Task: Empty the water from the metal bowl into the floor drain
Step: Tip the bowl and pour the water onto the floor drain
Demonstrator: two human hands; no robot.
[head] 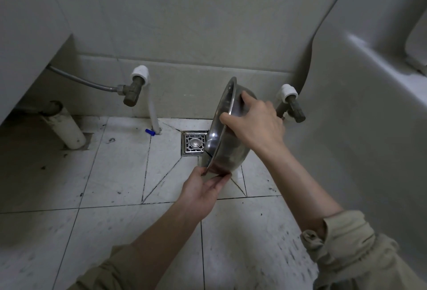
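The metal bowl (227,141) is tipped almost on its edge, its open side turned left toward the square metal floor drain (194,143). The bowl's lower rim hangs just right of the drain, above the floor tiles. My left hand (203,188) pinches the bottom rim from below. My right hand (254,125) grips the upper rim, fingers over the bowl's outer side. I see no water stream between bowl and drain.
A white toilet base (360,109) rises close on the right. Two angle valves (132,92) (292,104) stick out of the wall, with a white pipe (153,114) and a drain pipe (65,127) at left under a cabinet. The floor tiles (115,169) look dirty.
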